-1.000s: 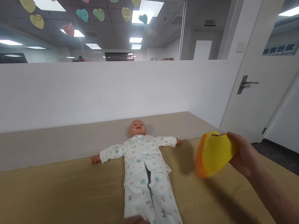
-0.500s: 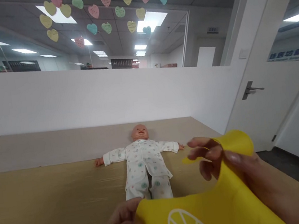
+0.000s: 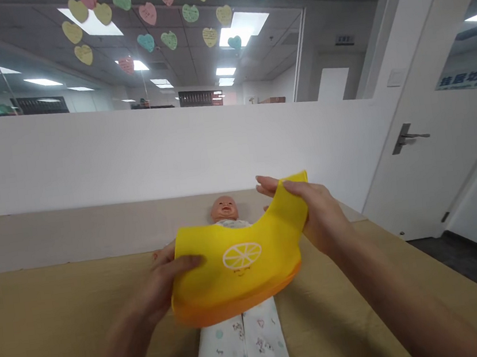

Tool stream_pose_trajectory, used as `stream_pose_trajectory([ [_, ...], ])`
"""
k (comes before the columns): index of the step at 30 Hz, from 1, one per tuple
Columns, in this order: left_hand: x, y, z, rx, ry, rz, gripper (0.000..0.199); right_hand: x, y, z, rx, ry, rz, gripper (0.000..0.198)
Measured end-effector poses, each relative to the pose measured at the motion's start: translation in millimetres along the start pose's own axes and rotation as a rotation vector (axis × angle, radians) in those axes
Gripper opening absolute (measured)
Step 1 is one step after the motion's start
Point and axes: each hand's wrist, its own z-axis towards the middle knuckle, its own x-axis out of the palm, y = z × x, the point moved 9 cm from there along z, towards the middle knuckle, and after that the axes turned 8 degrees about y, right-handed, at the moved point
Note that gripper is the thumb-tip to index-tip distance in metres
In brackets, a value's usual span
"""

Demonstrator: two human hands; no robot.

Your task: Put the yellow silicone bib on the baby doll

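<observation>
A yellow bib (image 3: pixel 268 244) with a white lemon-slice print and an orange lower edge is stretched between my hands. My left hand (image 3: pixel 165 286) pinches its left side, thumb in front and fingers behind. At the upper right, my right hand (image 3: pixel 315 204) grips the neck strap between thumb and fingers. Behind the bib a baby doll (image 3: pixel 224 209) lies on its back, head toward the wall. Its face and patterned white trousers (image 3: pixel 242 346) show, while the bib covers most of its torso and arms.
The doll lies on a wood-coloured table (image 3: pixel 66 333) against a white wall (image 3: pixel 131 157). Above is a window with heart-shaped notes (image 3: pixel 149 14). On the right stands a white door with a metal handle (image 3: pixel 407 137), beyond the table's edge.
Both hands have moved up and forward with the bib, from the near edge of view to over the doll's torso. The bib now faces me, its strap raised at the right.
</observation>
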Motion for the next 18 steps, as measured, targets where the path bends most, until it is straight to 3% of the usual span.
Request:
stream_pose_trajectory([
  [5, -8.2, -29.6, 32.1, 0.152, -0.003, 0.067, 0.043, -4.2, -5.0, 36.3, -0.037, -0.015, -0.044, 0.021],
  [9, -25.7, -33.5, 70.9, 0.221, -0.051, 0.093, 0.035, -19.5, -42.5, 75.8, 0.009, -0.052, -0.067, 0.020],
  [13, -49.3, -12.2, 115.8, 0.176, -0.089, 0.072, 0.032, -40.3, -100.9, 115.7, 0.102, -0.106, -0.179, 0.027],
  [18, -88.6, 21.5, 162.4, 0.127, -0.206, 0.097, 0.022, -54.0, -157.5, 153.0, 0.069, -0.108, -0.325, 0.026],
])
